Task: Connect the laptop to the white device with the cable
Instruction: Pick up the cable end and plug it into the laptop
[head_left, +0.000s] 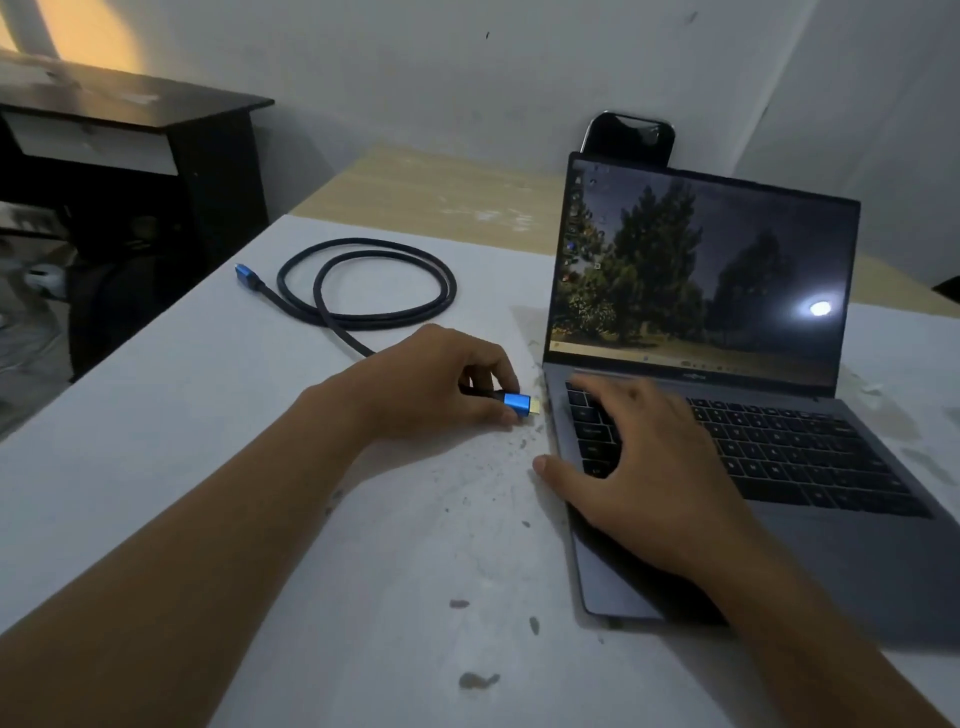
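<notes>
An open grey laptop (810, 561) sits on the right of the white table, its screen showing trees. My left hand (431, 379) pinches the blue plug (517, 403) of a black braided cable (363, 283), its gold tip a short gap from the laptop's left edge. The cable lies coiled behind my hand, and its other blue plug (243, 273) rests near the table's left edge. My right hand (639, 467) lies flat on the left part of the keyboard, thumb against the laptop's left side. No white device shows.
A dark phone (631, 137) stands behind the laptop lid. A black desk (156, 135) stands at the far left beyond the table (208, 441), whose left edge runs diagonally. A wooden surface (431, 192) lies behind. Dirt specks mark the tabletop.
</notes>
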